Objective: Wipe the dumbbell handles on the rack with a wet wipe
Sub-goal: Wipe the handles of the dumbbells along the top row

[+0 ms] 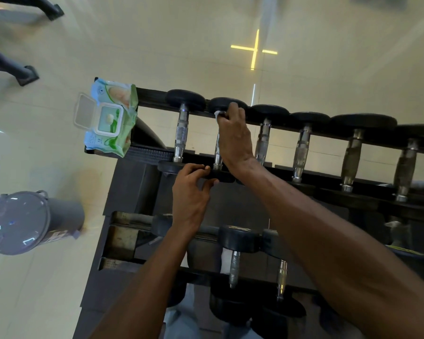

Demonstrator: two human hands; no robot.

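Wiping the second dumbbell handle on the rack.
The right hand curls round a wet wipe at the handle's far end; below its fingers, the left hand pinches the near head, probably to steady it. The hand hides most of the wipe.

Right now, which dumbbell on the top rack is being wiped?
The second dumbbell from the wipes pack: the right hand holds the wet wipe on its handle. The others' handles are bare.
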